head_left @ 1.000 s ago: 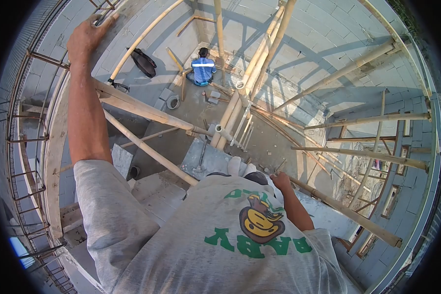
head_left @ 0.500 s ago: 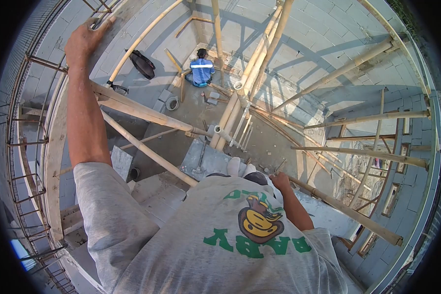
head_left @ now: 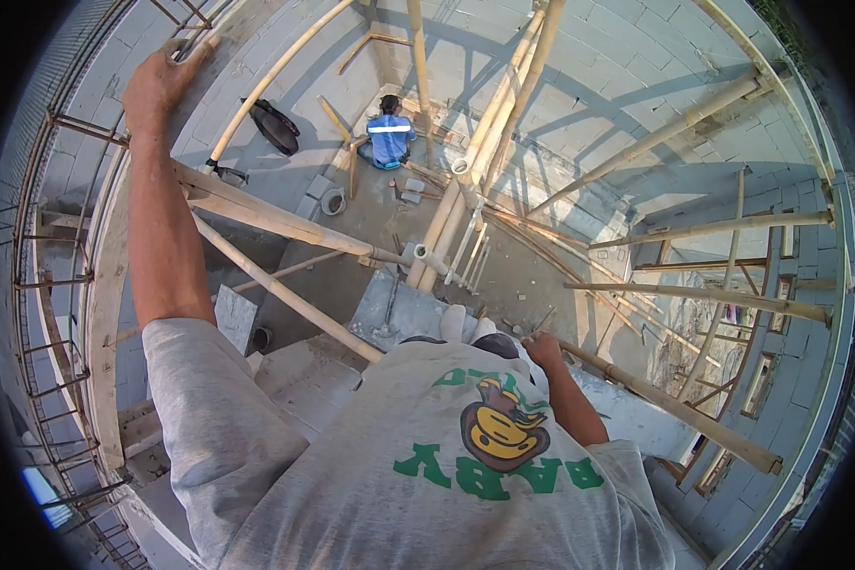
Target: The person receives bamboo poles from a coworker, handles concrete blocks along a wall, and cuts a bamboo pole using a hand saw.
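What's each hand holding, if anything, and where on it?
Can't tell: the left hand lies on the ledge beside the rebar, grip unclear; the right hand is curled, palm hidden.

rusty steel rebar cage (head_left: 55,283) crowds the left hand's (head_left: 157,93) outer side, long pale wooden beam (head_left: 271,215) slants off inward of that forearm. round tan bamboo pole (head_left: 674,408) hems the right hand (head_left: 544,351), open air ahead though.

Bright daylight falls hard on the upper right, casting crisp pole shadows across the block wall (head_left: 627,57); the floor (head_left: 361,223) toward the lower left sits in shade. Wide-angle distortion bows the outer edges, which darken to black corners. A bluish glare marks the lower left.
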`<state>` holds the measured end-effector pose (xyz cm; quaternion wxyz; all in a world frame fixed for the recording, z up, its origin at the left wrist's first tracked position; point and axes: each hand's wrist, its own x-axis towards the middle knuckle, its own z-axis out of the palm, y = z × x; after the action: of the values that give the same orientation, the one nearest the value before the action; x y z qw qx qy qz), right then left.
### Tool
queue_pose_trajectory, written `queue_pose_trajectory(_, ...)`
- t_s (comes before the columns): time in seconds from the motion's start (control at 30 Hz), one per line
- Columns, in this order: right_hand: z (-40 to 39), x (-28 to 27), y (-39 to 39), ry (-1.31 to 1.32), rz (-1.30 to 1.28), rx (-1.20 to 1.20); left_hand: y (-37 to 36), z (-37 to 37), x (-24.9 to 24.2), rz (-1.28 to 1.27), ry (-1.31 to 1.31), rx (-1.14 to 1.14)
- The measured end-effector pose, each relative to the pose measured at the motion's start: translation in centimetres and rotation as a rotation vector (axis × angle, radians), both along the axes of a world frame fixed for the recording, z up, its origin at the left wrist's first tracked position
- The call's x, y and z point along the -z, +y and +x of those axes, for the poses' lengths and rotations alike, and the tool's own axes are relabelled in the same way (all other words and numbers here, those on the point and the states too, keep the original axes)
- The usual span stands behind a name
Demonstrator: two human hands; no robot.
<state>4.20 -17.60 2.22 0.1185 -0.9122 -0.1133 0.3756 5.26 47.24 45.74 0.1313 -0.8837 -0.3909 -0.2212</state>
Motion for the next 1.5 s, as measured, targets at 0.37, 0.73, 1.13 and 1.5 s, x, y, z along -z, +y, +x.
queue_pose_trajectory(0.37, 0.4, -0.9, 0.7, 0.044, -0.038, 0.023, 0.4, -0.1, 0.4, 0.035, -0.029, 0.032)
queue_pose_trajectory(0.73, 0.1, -2.8, 1.3, 0.044, -0.004, 0.077, 0.3, -0.1, 0.3, 0.051, -0.020, 0.038)
queue_pose_trajectory(1.13, 0.0, -2.4, 1.5, 0.043, -0.042, 0.090, 0.0, 0.0, -0.2, -0.028, -0.004, 0.004)
queue_pose_trajectory(1.5, -0.1, -1.4, 1.1, 0.038, -0.048, 0.093, -0.1, 0.1, -0.2, -0.030, -0.001, -0.010)
